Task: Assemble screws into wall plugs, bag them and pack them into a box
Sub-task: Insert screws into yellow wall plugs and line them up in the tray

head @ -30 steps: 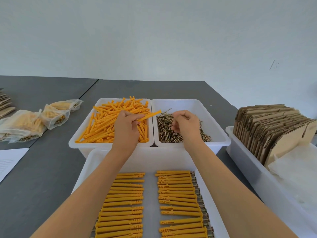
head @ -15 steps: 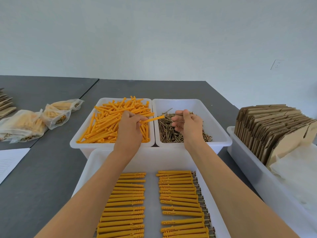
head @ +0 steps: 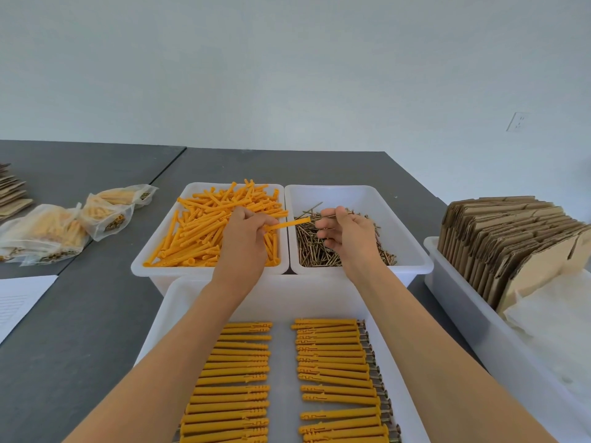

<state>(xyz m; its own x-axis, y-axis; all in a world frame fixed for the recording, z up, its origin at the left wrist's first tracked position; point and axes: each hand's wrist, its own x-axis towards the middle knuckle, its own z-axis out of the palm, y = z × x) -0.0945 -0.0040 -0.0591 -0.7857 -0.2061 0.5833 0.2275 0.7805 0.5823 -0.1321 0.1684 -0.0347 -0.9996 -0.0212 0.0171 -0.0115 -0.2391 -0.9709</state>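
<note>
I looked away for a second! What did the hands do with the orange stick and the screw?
The right hand lifted a screw from the screw bin, toward the orange plug held by the left hand. Bins, tray rows and bags stayed put.

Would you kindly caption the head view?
Left hand holds an orange plug; right hand pinches a screw above bins.

Grey tables (head: 96,330) (two), pale wall (head: 287,75)
</note>
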